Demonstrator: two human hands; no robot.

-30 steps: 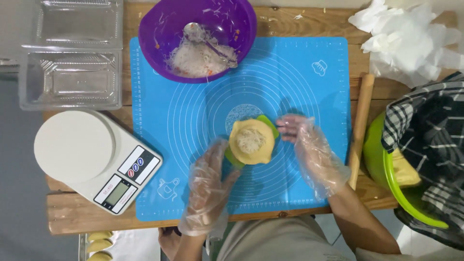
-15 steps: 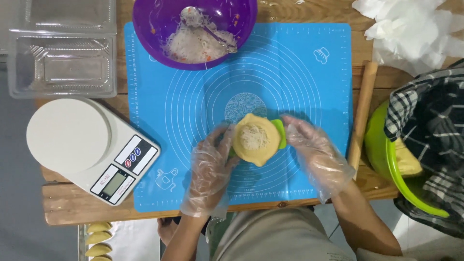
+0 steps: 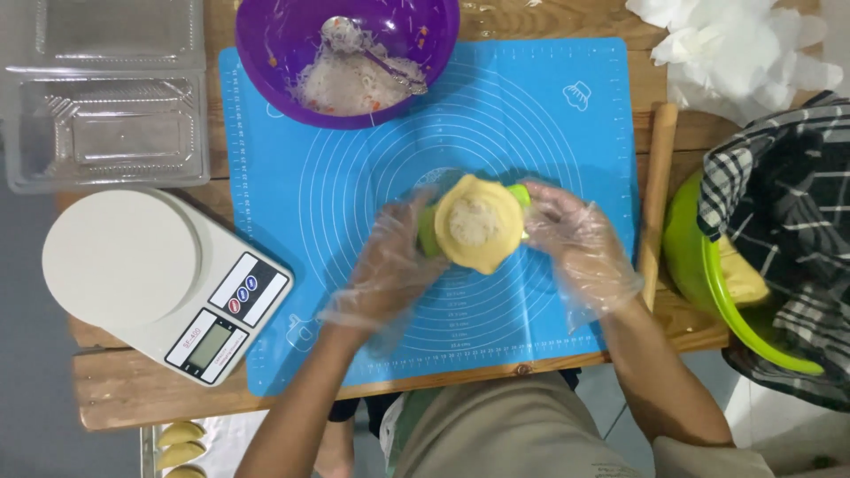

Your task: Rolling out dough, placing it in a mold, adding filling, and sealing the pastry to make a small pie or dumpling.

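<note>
Dough, a round yellow sheet [image 3: 478, 223] with a mound of pale filling at its centre, lies draped over a green plastic hinged press [image 3: 428, 237] in the middle of the blue silicone mat [image 3: 567, 115]. The left hand [image 3: 390, 265] and right hand [image 3: 577, 241], both in loose clear gloves, clasp the press from opposite sides, seemingly to steady it. The purple bowl of filling [image 3: 345, 53] stands just beyond; the white kitchen scale [image 3: 159, 279] sits left.

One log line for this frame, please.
left hand: on green press | right hand: on press | dough round: filled, open | bowl: behind
</note>
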